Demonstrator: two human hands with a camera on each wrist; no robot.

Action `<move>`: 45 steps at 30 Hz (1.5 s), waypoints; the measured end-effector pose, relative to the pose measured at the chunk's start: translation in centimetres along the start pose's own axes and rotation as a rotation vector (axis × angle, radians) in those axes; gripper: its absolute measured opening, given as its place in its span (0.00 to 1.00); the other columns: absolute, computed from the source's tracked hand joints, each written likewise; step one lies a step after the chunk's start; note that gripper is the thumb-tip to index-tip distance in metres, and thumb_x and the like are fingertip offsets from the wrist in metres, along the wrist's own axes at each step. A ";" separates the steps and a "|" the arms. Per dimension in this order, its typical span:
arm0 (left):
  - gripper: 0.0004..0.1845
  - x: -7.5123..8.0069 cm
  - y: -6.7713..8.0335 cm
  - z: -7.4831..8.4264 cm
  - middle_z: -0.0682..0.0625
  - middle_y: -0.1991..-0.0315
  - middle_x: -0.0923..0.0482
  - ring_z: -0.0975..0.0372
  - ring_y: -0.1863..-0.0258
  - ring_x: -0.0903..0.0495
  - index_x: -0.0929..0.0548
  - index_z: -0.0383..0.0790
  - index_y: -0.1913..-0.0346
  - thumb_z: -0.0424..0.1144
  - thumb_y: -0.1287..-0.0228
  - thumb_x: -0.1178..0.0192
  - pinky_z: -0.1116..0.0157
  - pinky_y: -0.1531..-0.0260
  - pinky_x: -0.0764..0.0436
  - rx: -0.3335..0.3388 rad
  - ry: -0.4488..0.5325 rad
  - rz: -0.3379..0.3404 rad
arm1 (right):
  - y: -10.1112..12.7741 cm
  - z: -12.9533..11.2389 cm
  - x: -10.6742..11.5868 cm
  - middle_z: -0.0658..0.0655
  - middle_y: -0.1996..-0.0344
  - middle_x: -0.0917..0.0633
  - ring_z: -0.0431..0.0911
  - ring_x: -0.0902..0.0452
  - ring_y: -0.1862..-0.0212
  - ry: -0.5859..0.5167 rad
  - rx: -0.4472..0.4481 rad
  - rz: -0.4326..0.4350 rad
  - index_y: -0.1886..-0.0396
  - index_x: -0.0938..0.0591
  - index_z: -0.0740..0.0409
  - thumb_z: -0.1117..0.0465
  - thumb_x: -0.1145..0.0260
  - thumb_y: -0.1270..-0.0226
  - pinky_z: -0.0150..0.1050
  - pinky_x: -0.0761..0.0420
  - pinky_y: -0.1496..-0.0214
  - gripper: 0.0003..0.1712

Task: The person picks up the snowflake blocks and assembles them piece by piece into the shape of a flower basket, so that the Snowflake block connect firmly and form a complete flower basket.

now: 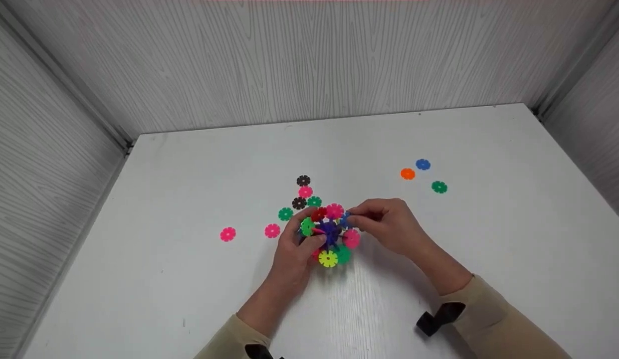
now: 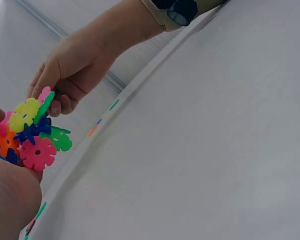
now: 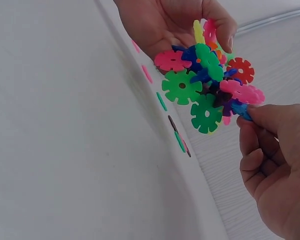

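Note:
A ball-like cluster of interlocking plastic snowflake discs (image 1: 328, 259) is held above the white table, with pink, green, red, yellow and dark blue pieces slotted together. My left hand (image 1: 292, 254) grips it from the left, thumb across the front. On the other side my right hand (image 1: 389, 224) pinches a blue disc (image 1: 346, 220) at the cluster's upper right edge. The right wrist view shows this blue disc (image 3: 241, 110) between thumb and index finger, touching the cluster; whether it is fully slotted in I cannot tell. Part of the cluster is hidden behind the left fingers.
Loose discs lie flat on the white table (image 1: 189, 279). Several black, pink and green ones (image 1: 303, 180) sit behind and left of the left hand, a pink disc (image 1: 228, 234) farther left. An orange (image 1: 408, 173), a blue (image 1: 423, 164) and a green disc (image 1: 439, 187) lie back right.

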State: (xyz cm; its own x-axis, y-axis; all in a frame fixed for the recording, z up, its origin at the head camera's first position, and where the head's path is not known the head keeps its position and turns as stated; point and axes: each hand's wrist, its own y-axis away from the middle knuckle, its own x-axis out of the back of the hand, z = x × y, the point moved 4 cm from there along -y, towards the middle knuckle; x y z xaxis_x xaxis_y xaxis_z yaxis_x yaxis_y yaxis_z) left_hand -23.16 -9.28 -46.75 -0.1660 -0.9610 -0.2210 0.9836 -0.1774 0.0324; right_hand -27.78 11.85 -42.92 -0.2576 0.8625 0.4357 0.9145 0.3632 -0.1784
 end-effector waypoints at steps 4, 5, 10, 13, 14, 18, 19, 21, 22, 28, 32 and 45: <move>0.37 -0.2 -0.1 -0.1 0.47 0.21 0.40 0.52 0.23 0.35 0.35 0.49 0.22 0.36 0.30 0.34 0.58 0.33 0.22 0.013 0.095 -0.040 | 0.0 0.2 0.3 0.46 0.61 0.09 0.48 0.14 0.60 0.003 -0.009 -0.008 0.48 0.07 0.47 0.57 0.27 0.26 0.37 0.13 0.60 0.10; 0.37 -0.2 -0.1 -0.1 0.47 0.21 0.40 0.52 0.23 0.34 0.35 0.49 0.21 0.36 0.30 0.34 0.57 0.33 0.21 0.013 0.102 -0.051 | 0.0 0.3 0.5 0.46 0.60 0.09 0.47 0.14 0.59 0.001 -0.014 -0.005 0.48 0.08 0.47 0.57 0.27 0.25 0.37 0.12 0.59 0.10; 0.41 -0.4 0.0 -0.1 0.47 0.20 0.39 0.52 0.25 0.31 0.39 0.55 0.18 0.38 0.29 0.33 0.56 0.34 0.21 0.014 0.069 -0.105 | -0.2 1.0 1.1 0.50 0.60 0.09 0.48 0.13 0.58 -0.045 -0.044 0.036 0.48 0.08 0.51 0.59 0.28 0.24 0.41 0.11 0.53 0.10; 0.44 -0.2 0.1 -0.1 0.44 0.23 0.34 0.52 0.26 0.29 0.41 0.59 0.18 0.38 0.30 0.31 0.56 0.34 0.21 0.020 0.062 -0.105 | -0.3 1.3 1.4 0.53 0.60 0.09 0.51 0.13 0.57 -0.075 -0.058 0.064 0.48 0.09 0.54 0.58 0.29 0.23 0.43 0.11 0.52 0.11; 0.44 -0.2 0.1 -0.1 0.44 0.24 0.32 0.53 0.26 0.29 0.42 0.60 0.17 0.37 0.30 0.31 0.56 0.34 0.21 0.021 0.061 -0.099 | -0.3 1.4 1.4 0.53 0.61 0.09 0.53 0.14 0.58 -0.085 -0.065 0.072 0.48 0.09 0.54 0.58 0.29 0.23 0.44 0.12 0.53 0.11; 0.43 0.0 0.1 -0.1 0.43 0.27 0.28 0.52 0.27 0.27 0.43 0.59 0.17 0.39 0.27 0.32 0.57 0.34 0.21 0.020 0.078 -0.081 | -0.3 1.5 1.5 0.55 0.63 0.11 0.57 0.17 0.60 -0.106 -0.091 0.085 0.47 0.09 0.55 0.56 0.30 0.23 0.40 0.14 0.58 0.12; 0.42 0.0 0.1 -0.1 0.43 0.26 0.28 0.52 0.27 0.27 0.43 0.57 0.16 0.40 0.26 0.33 0.58 0.34 0.21 0.022 0.085 -0.079 | -0.2 1.5 1.5 0.56 0.64 0.11 0.57 0.17 0.61 -0.115 -0.097 0.083 0.47 0.09 0.55 0.56 0.30 0.23 0.40 0.14 0.58 0.12; 0.41 0.0 0.1 -0.1 0.44 0.26 0.29 0.52 0.27 0.27 0.41 0.54 0.16 0.43 0.25 0.33 0.58 0.34 0.21 0.022 0.095 -0.081 | -0.2 1.5 1.4 0.56 0.64 0.11 0.55 0.18 0.62 -0.133 -0.106 0.078 0.47 0.10 0.55 0.55 0.30 0.23 0.39 0.14 0.58 0.12; 0.40 0.0 0.1 -0.1 0.44 0.26 0.29 0.52 0.27 0.27 0.40 0.53 0.17 0.43 0.25 0.33 0.58 0.34 0.21 0.020 0.100 -0.082 | -0.2 1.6 1.4 0.57 0.64 0.11 0.54 0.18 0.62 -0.141 -0.108 0.074 0.47 0.10 0.55 0.55 0.30 0.23 0.38 0.14 0.58 0.12; 0.35 0.0 0.0 -0.1 0.44 0.27 0.27 0.51 0.29 0.25 0.34 0.45 0.20 0.43 0.24 0.34 0.58 0.34 0.20 0.005 0.091 -0.093 | -0.2 1.8 1.5 0.56 0.63 0.11 0.53 0.18 0.60 -0.162 -0.115 0.051 0.47 0.10 0.52 0.56 0.31 0.22 0.36 0.15 0.57 0.11; 0.32 0.0 0.0 -0.1 0.43 0.28 0.26 0.50 0.30 0.24 0.33 0.42 0.21 0.43 0.22 0.37 0.59 0.34 0.21 0.002 0.091 -0.091 | -0.2 1.8 1.5 0.57 0.62 0.11 0.53 0.18 0.60 -0.173 -0.122 0.033 0.47 0.10 0.53 0.55 0.31 0.22 0.37 0.15 0.57 0.11; 0.29 0.2 -0.1 0.1 0.44 0.28 0.26 0.52 0.29 0.25 0.29 0.44 0.23 0.49 0.20 0.40 0.60 0.33 0.22 0.004 0.002 -0.046 | 0.0 1.9 1.1 0.58 0.65 0.12 0.56 0.17 0.65 -0.169 -0.118 -0.105 0.38 0.14 0.53 0.52 0.31 0.22 0.38 0.13 0.60 0.19</move>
State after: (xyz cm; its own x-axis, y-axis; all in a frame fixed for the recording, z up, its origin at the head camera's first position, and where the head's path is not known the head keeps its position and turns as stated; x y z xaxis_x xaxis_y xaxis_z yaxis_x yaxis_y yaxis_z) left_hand -23.33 -9.49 -46.66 -0.2107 -0.9515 -0.2241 0.9747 -0.2220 0.0258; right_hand -28.64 13.43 -44.13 -0.3931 0.8723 0.2910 0.9073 0.4193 -0.0315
